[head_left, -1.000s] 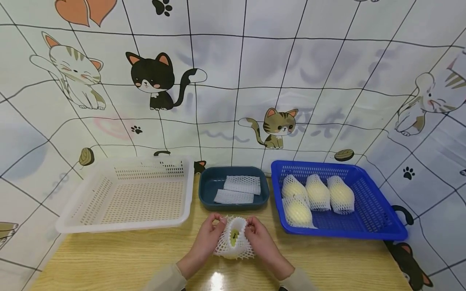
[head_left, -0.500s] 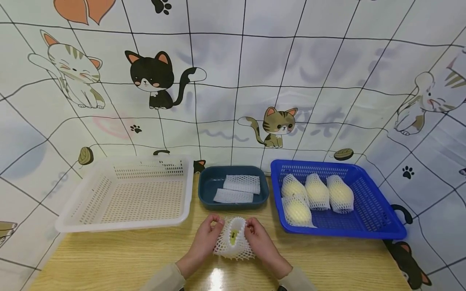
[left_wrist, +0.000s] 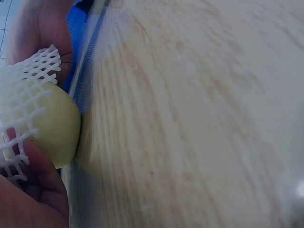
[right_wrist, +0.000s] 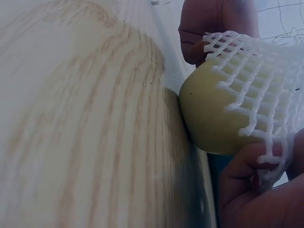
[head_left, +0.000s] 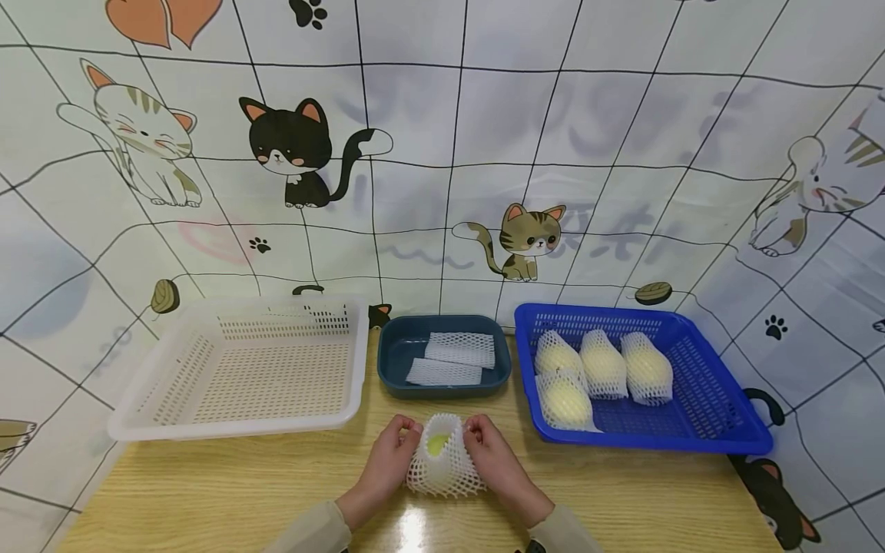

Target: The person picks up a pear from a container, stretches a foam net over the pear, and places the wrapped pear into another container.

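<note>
A white foam fruit net (head_left: 448, 475) stands on the table in front of me, pulled around a pale yellow-green fruit (head_left: 437, 444). My left hand (head_left: 384, 461) pinches the net's left edge between thumb and fingers. On the opposite side, my right hand (head_left: 503, 468) pinches the right edge. Through the net's top opening in the head view a bit of fruit shows. Both wrist views show the bare lower part of the fruit (right_wrist: 204, 111) below the net's ragged edge, near the wooden surface.
A dark teal tray (head_left: 387, 384) behind the hands holds two flat foam nets (head_left: 459, 350). To the right, a blue basket (head_left: 691, 439) contains several netted fruits (head_left: 603, 365). A white basket (head_left: 238, 432) sits at left on the wooden table (head_left: 242, 499).
The net and fruit have tipped slightly, and the dark stem spot seen before in the opening no longer shows. Both hands keep their pinch, the left shifting a little.
</note>
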A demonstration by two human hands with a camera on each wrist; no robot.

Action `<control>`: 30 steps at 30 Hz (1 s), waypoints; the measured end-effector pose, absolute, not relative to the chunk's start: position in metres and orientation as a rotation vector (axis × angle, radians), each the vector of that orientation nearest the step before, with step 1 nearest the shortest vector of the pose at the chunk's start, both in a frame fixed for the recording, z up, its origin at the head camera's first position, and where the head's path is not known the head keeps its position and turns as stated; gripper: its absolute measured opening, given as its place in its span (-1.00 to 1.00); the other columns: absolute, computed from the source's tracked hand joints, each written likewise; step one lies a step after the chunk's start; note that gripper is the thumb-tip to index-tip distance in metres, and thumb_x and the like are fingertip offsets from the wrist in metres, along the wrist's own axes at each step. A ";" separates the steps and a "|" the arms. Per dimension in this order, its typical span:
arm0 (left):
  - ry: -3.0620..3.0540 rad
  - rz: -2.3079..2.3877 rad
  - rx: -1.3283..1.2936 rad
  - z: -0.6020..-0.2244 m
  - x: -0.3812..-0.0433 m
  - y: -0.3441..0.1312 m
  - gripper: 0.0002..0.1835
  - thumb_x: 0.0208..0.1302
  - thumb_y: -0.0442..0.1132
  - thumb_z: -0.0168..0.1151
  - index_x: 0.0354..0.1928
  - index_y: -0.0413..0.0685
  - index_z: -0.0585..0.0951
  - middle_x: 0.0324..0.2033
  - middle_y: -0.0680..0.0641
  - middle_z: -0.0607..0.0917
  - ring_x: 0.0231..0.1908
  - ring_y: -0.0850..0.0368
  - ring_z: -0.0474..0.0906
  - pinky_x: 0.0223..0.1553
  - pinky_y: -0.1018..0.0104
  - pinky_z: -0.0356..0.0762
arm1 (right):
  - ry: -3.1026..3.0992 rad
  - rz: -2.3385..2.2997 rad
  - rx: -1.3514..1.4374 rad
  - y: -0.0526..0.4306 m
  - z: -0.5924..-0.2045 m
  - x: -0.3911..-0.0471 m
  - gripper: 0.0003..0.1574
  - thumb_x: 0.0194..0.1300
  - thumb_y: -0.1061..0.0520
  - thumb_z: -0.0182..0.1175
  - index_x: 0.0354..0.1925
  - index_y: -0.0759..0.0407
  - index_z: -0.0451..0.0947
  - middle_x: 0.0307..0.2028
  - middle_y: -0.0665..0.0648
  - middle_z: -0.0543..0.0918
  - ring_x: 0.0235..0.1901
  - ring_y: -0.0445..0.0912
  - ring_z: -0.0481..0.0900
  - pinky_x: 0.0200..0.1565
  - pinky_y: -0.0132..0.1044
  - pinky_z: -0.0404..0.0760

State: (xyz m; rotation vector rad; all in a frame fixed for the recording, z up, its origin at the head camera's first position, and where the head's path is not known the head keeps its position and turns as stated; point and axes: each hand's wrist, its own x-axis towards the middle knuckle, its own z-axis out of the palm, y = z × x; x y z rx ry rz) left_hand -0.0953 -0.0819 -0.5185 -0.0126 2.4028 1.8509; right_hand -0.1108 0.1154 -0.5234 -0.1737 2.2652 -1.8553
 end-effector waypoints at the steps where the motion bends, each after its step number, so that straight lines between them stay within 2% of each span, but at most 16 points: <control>1: 2.407 1.851 -0.012 -0.519 -0.095 -0.082 -0.77 0.64 -0.18 0.02 -0.05 -0.25 0.49 -0.53 0.00 0.57 -0.52 0.19 0.47 -0.46 0.32 0.44 | 2.269 -1.854 -0.177 0.115 -0.524 -0.111 -0.92 0.59 0.29 -0.06 -0.10 0.33 0.33 -0.39 0.03 0.29 -0.41 -0.15 0.29 -0.33 -0.35 0.28; 10: 2.480 1.816 0.019 -0.525 -0.097 -0.082 -0.77 0.63 -0.16 0.05 -0.09 -0.22 0.49 -0.57 0.03 0.51 -0.54 0.18 0.42 -0.49 0.34 0.38 | 2.342 -1.801 -0.196 0.114 -0.526 -0.112 -0.94 0.57 0.34 -0.08 -0.14 0.34 0.32 -0.38 0.04 0.32 -0.38 -0.13 0.31 -0.32 -0.36 0.30; 18: 2.555 1.742 0.002 -0.528 -0.100 -0.080 -0.80 0.62 -0.19 0.05 -0.10 -0.22 0.49 -0.61 0.08 0.39 -0.58 0.19 0.30 -0.51 0.34 0.28 | 2.453 -1.668 -0.251 0.114 -0.524 -0.113 -0.92 0.58 0.34 -0.08 -0.15 0.33 0.34 -0.41 0.05 0.37 -0.44 -0.12 0.34 -0.37 -0.33 0.33; 22: 2.594 1.731 -0.010 -0.529 -0.103 -0.078 -0.80 0.62 -0.19 0.05 -0.10 -0.22 0.50 -0.59 0.08 0.42 -0.56 0.19 0.33 -0.49 0.32 0.30 | 2.498 -1.592 -0.271 0.114 -0.523 -0.114 -0.93 0.58 0.35 -0.09 -0.14 0.30 0.33 -0.43 0.05 0.36 -0.48 -0.13 0.33 -0.40 -0.32 0.32; 27: 2.561 1.751 -0.035 -0.530 -0.104 -0.077 -0.77 0.63 -0.16 0.02 -0.08 -0.22 0.51 -0.59 0.06 0.44 -0.54 0.17 0.37 -0.45 0.29 0.36 | 2.480 -1.584 -0.268 0.119 -0.525 -0.116 -0.93 0.58 0.33 -0.09 -0.10 0.32 0.35 -0.39 0.07 0.39 -0.43 -0.10 0.36 -0.37 -0.32 0.36; 30: 2.424 1.830 -0.076 -0.529 -0.103 -0.078 -0.75 0.63 -0.14 -0.02 -0.02 -0.20 0.50 -0.47 0.00 0.52 -0.47 0.14 0.43 -0.42 0.25 0.42 | 2.432 -1.638 -0.224 0.124 -0.527 -0.117 -0.89 0.59 0.30 -0.07 -0.07 0.35 0.37 -0.36 0.07 0.40 -0.38 -0.10 0.36 -0.32 -0.33 0.36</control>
